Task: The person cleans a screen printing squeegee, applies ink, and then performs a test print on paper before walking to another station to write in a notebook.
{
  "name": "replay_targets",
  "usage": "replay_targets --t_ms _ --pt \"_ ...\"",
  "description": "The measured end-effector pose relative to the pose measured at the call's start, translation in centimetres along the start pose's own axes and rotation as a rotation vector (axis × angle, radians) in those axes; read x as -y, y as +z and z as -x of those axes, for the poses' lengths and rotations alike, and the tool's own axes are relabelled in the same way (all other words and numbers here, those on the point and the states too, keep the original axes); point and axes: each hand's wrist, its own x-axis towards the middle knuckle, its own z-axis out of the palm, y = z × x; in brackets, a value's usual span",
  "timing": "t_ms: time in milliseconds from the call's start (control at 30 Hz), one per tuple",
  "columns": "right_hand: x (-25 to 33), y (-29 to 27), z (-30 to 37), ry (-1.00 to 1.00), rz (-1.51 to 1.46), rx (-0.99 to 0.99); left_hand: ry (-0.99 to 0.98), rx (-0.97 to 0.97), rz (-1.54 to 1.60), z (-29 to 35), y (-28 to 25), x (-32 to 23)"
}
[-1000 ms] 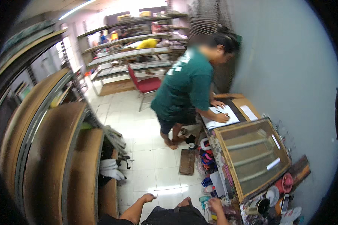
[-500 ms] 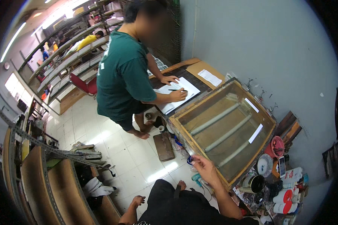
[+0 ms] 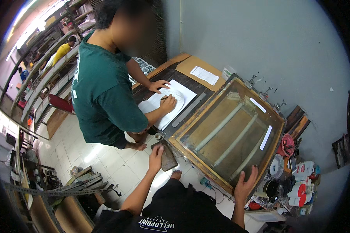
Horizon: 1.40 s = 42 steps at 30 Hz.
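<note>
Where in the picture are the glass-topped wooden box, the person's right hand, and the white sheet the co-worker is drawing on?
glass-topped wooden box (image 3: 190,149): head view, on the near wooden frame edge.
right hand (image 3: 245,184): head view, on the back of the hand at the box's corner.
white sheet (image 3: 184,94): head view, on a bare part beside the co-worker's hands.

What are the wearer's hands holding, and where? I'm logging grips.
Nothing is lifted. The left hand rests at the near left corner of the wooden-framed glass box; the right hand presses its near right edge, fingers spread.
</note>
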Motion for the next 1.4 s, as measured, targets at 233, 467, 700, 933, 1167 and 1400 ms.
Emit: replay_targets --t_ms 233,467,700,933,1167,1400 --pt "-1.6 0.9 1.7 0.158 0.414 -0.071 0.244 0.467 -0.228 -8.6 4.8 -11.3" --pt "-2.8 1.4 1.5 0.245 0.476 -0.151 0.322 0.523 -0.535 -8.5 5.3 -13.6" --pt "-2.4 1.3 0.3 0.327 0.421 -0.164 0.34 0.58 -0.539 -10.0 5.8 -12.4" --pt "-2.9 1.4 0.6 0.35 0.433 -0.153 0.07 0.717 -0.341 -12.6 6.3 -11.9" --pt "-2.6 1.5 0.6 0.397 0.44 -0.12 0.051 0.719 -0.409 -12.9 6.3 -12.2" --pt "-3.9 1.9 0.6 0.394 0.456 -0.142 0.048 0.751 -0.38 -13.2 6.5 -11.8"
